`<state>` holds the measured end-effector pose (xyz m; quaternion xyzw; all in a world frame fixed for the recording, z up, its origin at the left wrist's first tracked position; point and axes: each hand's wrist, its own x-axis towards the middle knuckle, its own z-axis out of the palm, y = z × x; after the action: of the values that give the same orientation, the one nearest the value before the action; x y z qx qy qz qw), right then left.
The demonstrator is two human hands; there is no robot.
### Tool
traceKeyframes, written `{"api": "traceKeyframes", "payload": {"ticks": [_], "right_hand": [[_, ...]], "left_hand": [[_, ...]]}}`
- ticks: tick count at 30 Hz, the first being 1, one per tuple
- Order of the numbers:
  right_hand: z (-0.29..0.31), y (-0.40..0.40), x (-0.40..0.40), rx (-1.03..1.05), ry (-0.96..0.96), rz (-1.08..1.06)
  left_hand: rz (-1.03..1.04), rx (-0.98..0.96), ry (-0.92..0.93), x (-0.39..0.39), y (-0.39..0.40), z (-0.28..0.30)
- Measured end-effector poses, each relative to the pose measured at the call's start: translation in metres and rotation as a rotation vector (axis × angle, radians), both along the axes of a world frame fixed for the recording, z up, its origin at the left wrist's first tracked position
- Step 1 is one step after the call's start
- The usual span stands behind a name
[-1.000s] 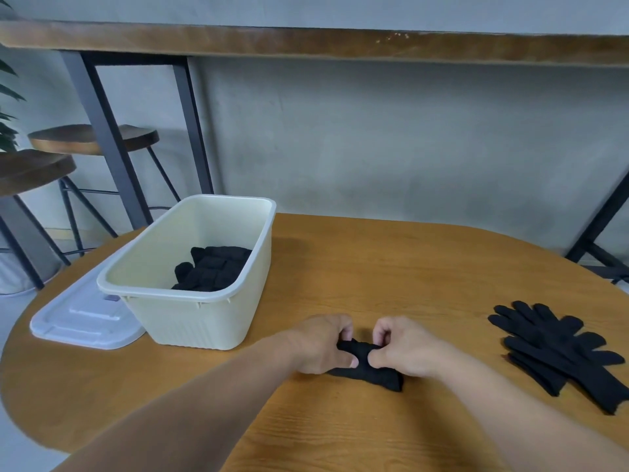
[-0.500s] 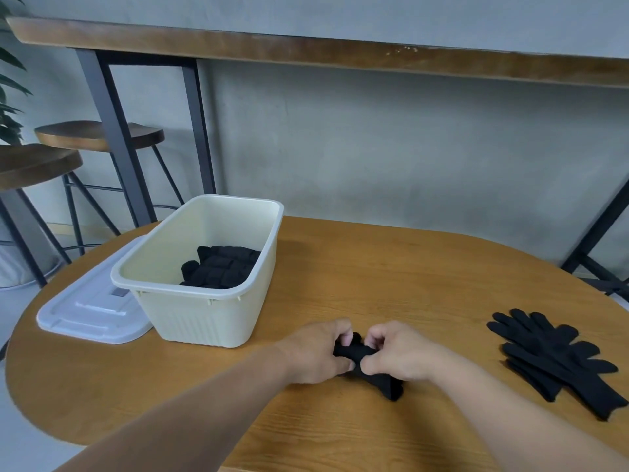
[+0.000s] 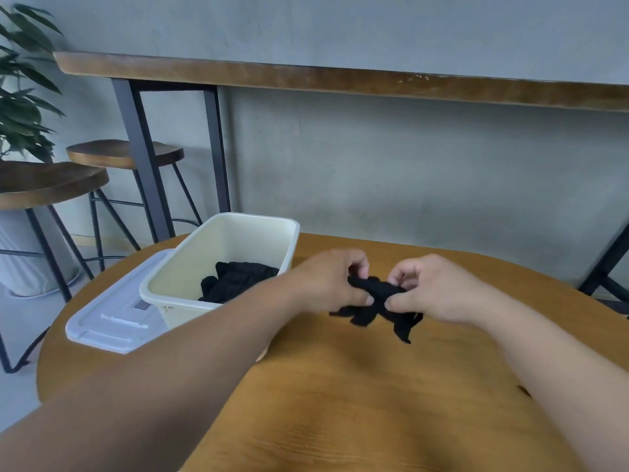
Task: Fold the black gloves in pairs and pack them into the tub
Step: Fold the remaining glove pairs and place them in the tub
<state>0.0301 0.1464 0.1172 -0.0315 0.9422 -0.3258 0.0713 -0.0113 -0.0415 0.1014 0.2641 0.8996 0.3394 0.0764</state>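
Note:
Both of my hands grip one bundled pair of black gloves lifted just above the round wooden table. My left hand pinches its left end and my right hand pinches its right end; glove fingers dangle below. To the left stands the cream plastic tub, with folded black gloves lying inside. The held bundle hangs right of the tub's rim. The loose gloves seen earlier at the right are out of frame.
A white lid lies flat on the table left of the tub. Behind the table are wooden bar stools, a high counter on black legs, a potted plant and a grey wall.
Both hands have lifted the glove bundle off the table and up towards the tub's height. The view tilted, so the loose gloves on the right left the frame.

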Motion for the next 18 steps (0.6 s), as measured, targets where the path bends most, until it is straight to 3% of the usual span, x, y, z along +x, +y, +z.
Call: {"api": "traceKeyframes", "payload": {"ticks": [5, 9, 13, 18], "right_hand": [[0.046, -0.031, -0.033, -0.115, 0.225, -0.018], [0.064, -0.077, -0.069, -0.197, 0.360, -0.005], [0.058, -0.126, -0.103, -0.179, 0.294, 0.078], [0.027, -0.174, -0.139, -0.008, 0.176, 0.196]], "left_hand": [[0.076, 0.038, 0.219, -0.022, -0.031, 0.065], [0.180, 0.079, 0.280, -0.040, -0.073, 0.095], [0.269, -0.051, 0.269, -0.062, -0.120, 0.091], [0.330, -0.235, 0.177, -0.084, -0.166, 0.057]]}}
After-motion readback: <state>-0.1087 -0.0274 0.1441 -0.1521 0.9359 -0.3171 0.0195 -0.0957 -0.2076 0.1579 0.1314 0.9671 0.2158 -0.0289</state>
